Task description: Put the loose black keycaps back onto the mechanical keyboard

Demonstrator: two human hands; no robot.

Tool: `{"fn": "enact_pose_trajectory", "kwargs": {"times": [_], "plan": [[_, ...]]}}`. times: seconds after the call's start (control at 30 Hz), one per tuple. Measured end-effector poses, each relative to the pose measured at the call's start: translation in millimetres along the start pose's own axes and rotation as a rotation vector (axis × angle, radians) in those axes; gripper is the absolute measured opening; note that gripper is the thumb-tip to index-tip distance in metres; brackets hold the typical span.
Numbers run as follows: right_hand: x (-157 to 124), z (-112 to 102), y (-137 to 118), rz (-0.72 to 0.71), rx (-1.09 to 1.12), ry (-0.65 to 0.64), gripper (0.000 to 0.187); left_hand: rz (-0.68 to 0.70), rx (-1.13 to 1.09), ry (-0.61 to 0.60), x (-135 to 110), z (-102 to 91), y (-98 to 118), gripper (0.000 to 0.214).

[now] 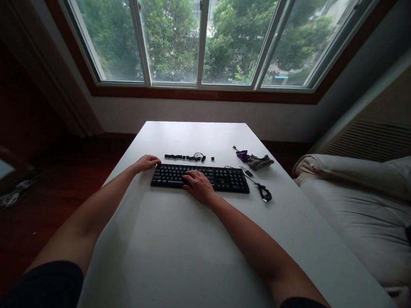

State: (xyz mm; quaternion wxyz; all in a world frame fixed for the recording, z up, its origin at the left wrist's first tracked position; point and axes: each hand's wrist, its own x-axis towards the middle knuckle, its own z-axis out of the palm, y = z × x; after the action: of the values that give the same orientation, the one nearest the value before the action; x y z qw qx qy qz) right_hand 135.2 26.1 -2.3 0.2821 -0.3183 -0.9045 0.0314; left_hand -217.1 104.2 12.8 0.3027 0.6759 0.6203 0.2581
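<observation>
Being touched: black keyboard (225, 179) on bench (172, 245).
L hand (147, 162) is being rested half-curled at its left corner, grip unclear; R hand (198, 185) flat & open on top, nothing gripped.

Loose black plastic keycaps (184, 157) lie in a row just beyond the fingers (155, 160); a coiled black cable (264, 192) rests well to their right.

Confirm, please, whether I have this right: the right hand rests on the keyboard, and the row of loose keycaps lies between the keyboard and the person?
Not quite: the head view shows the row of loose keycaps beyond the keyboard, toward the window. The right hand does rest on the keyboard.
</observation>
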Motion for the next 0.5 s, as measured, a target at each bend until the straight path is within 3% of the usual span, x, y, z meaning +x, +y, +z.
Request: {"fn": "enact_pose_trajectory", "kwargs": {"times": [0.17, 0.5], "plan": [[-0.2, 2.4, 1.5, 0.007, 0.011, -0.003, 0.039, -0.018, -0.061, -0.04, -2.5, -0.7, 2.0, 0.05], [0.3, 4.0, 2.9, -0.001, -0.001, 0.006, 0.038, 0.184, 0.217, 0.057, -3.9, 0.4, 1.9, 0.042]]}}
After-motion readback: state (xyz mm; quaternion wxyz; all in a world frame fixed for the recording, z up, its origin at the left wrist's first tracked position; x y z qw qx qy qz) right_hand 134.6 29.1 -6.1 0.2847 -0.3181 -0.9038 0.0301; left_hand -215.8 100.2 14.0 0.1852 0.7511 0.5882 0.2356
